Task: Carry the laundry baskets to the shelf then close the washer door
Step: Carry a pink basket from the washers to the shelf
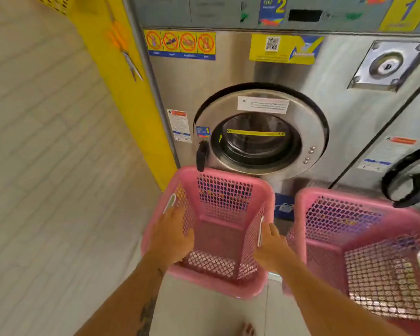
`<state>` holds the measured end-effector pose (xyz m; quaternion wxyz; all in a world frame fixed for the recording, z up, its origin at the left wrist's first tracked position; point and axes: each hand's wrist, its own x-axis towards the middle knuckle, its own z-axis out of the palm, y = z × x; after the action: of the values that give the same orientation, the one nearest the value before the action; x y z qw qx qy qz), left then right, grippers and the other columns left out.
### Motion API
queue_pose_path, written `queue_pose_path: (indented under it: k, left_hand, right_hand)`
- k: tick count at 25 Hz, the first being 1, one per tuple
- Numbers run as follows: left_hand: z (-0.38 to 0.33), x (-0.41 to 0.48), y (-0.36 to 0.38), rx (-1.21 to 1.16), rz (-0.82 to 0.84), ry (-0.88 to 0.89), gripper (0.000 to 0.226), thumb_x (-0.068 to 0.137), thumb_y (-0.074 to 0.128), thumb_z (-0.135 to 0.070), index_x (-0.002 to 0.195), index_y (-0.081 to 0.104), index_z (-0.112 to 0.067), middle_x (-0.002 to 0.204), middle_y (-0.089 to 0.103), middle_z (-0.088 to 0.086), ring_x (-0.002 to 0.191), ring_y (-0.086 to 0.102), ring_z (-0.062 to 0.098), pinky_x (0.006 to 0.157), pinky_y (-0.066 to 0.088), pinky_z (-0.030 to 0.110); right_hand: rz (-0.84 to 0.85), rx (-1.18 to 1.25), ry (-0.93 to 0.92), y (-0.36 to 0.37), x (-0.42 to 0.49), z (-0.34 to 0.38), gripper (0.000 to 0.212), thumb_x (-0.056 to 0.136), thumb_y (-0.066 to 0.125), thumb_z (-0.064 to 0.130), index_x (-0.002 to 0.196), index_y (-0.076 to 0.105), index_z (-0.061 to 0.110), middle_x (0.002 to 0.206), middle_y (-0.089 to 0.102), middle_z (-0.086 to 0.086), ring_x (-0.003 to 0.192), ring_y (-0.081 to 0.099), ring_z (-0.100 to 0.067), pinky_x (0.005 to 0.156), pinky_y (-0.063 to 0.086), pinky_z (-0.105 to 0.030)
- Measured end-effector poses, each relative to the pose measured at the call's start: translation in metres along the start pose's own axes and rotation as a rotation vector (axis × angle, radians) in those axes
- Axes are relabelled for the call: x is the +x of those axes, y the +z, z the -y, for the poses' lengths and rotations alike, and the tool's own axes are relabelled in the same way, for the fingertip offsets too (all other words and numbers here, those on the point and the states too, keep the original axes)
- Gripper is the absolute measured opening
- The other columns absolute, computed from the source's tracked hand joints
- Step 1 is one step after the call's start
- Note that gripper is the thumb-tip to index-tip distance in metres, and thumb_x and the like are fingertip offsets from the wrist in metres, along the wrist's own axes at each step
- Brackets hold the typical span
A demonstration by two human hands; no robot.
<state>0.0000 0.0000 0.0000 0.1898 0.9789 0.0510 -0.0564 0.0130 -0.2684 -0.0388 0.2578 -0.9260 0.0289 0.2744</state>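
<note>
Two empty pink mesh laundry baskets stand side by side in front of a steel washer. My left hand (172, 236) curls over the left rim of the left basket (223, 177), beside its handle slot. My right hand (272, 251) holds that basket's right rim at the other slot. The right basket (337, 192) is untouched. The round door (306, 122) of washer number 2 lies flat against its front, with a black handle (201, 154) on its left side. At the right edge, a dark door ring (403, 180) of the neighbouring washer swings outward.
A yellow panel (131, 93) with hanging scissors (129, 59) borders the washer on the left. A pale tiled wall fills the left side. My bare foot (247, 329) shows on the floor below the baskets. No shelf is in view.
</note>
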Motion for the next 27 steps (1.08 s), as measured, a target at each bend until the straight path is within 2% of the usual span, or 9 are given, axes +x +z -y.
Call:
queue_pose_path:
  k: [4, 6, 8, 9, 11, 15, 18, 23, 27]
  left_hand:
    - [0.059, 0.048, 0.037, 0.111, -0.031, -0.014, 0.085, 0.078, 0.055, -0.039, 0.153, 0.015, -0.032, 0.154, 0.032, 0.001, 0.129, 0.041, 0.034, 0.099, 0.044, 0.052]
    - [0.084, 0.066, 0.06, 0.147, -0.045, 0.015, 0.089, 0.077, 0.058, -0.034, 0.153, 0.012, -0.036, 0.15, 0.034, 0.005, 0.123, 0.043, 0.036, 0.093, 0.045, 0.051]
    - [0.107, 0.08, 0.078, 0.166, -0.077, 0.051, 0.091, 0.076, 0.061, -0.028, 0.153, 0.013, -0.037, 0.152, 0.033, 0.009, 0.123, 0.041, 0.038, 0.093, 0.046, 0.053]
    - [0.119, 0.085, 0.087, 0.162, -0.09, 0.068, 0.092, 0.075, 0.063, -0.024, 0.153, 0.015, -0.036, 0.154, 0.03, 0.01, 0.125, 0.039, 0.039, 0.093, 0.046, 0.055]
    - [0.139, 0.093, 0.1, 0.108, -0.122, 0.105, 0.097, 0.071, 0.064, -0.01, 0.153, 0.018, -0.033, 0.158, 0.024, 0.01, 0.13, 0.034, 0.038, 0.093, 0.048, 0.055]
    - [0.162, 0.097, 0.118, 0.092, -0.154, 0.193, 0.1, 0.065, 0.066, 0.007, 0.153, 0.023, -0.017, 0.159, 0.021, 0.014, 0.137, 0.033, 0.038, 0.088, 0.053, 0.05]
    - [0.17, 0.087, 0.12, 0.078, -0.159, 0.193, 0.092, 0.065, 0.067, 0.01, 0.149, 0.03, -0.006, 0.158, 0.024, 0.017, 0.138, 0.034, 0.039, 0.087, 0.056, 0.049]
    - [0.202, 0.022, 0.112, 0.106, -0.133, 0.094, 0.097, 0.068, 0.074, 0.001, 0.151, 0.025, -0.012, 0.157, 0.025, 0.014, 0.137, 0.034, 0.039, 0.084, 0.056, 0.053]
    - [0.211, -0.053, 0.11, 0.115, -0.138, -0.017, 0.09, 0.075, 0.069, -0.003, 0.151, 0.023, -0.013, 0.158, 0.023, 0.013, 0.136, 0.035, 0.041, 0.078, 0.057, 0.057]
  right_hand:
    - [-0.2, 0.016, 0.113, 0.036, 0.042, -0.016, 0.099, 0.077, 0.052, 0.011, 0.151, -0.01, 0.03, 0.162, 0.0, -0.007, 0.147, 0.011, -0.039, 0.113, 0.024, -0.058]
    - [-0.262, 0.024, 0.142, 0.054, 0.059, -0.023, 0.097, 0.079, 0.049, 0.006, 0.152, -0.01, 0.029, 0.163, -0.004, -0.009, 0.145, 0.016, -0.043, 0.11, 0.028, -0.058]
    - [-0.343, 0.004, 0.122, 0.067, 0.065, -0.023, 0.094, 0.08, 0.048, 0.005, 0.153, -0.006, 0.028, 0.163, -0.006, -0.008, 0.133, 0.039, -0.046, 0.088, 0.046, -0.051]
    - [-0.385, -0.017, 0.134, 0.075, 0.068, -0.024, 0.093, 0.081, 0.05, 0.007, 0.153, -0.005, 0.029, 0.163, -0.007, -0.005, 0.121, 0.052, -0.045, 0.071, 0.047, -0.04]
    - [-0.448, -0.058, 0.153, 0.086, 0.072, -0.026, 0.093, 0.084, 0.052, 0.01, 0.153, -0.006, 0.03, 0.164, -0.006, 0.0, 0.102, 0.062, -0.045, 0.06, 0.039, -0.03]
    - [-0.521, -0.108, 0.174, 0.096, 0.075, -0.025, 0.095, 0.08, 0.056, 0.007, 0.152, -0.001, 0.03, 0.163, 0.002, 0.003, 0.091, 0.063, -0.048, 0.066, 0.047, -0.046]
    - [-0.499, -0.092, 0.147, 0.098, 0.064, -0.018, 0.096, 0.077, 0.055, 0.001, 0.151, 0.002, 0.029, 0.161, 0.005, 0.005, 0.084, 0.062, -0.046, 0.058, 0.042, -0.04]
    - [-0.425, -0.121, 0.086, 0.124, 0.024, -0.004, 0.097, 0.08, 0.056, 0.001, 0.153, -0.003, 0.027, 0.164, -0.003, 0.004, 0.095, 0.064, -0.042, 0.057, 0.04, -0.035]
    - [-0.412, -0.099, -0.018, 0.149, -0.011, -0.016, 0.099, 0.079, 0.055, -0.001, 0.153, -0.005, 0.028, 0.164, -0.006, 0.005, 0.1, 0.063, -0.037, 0.058, 0.055, -0.044]
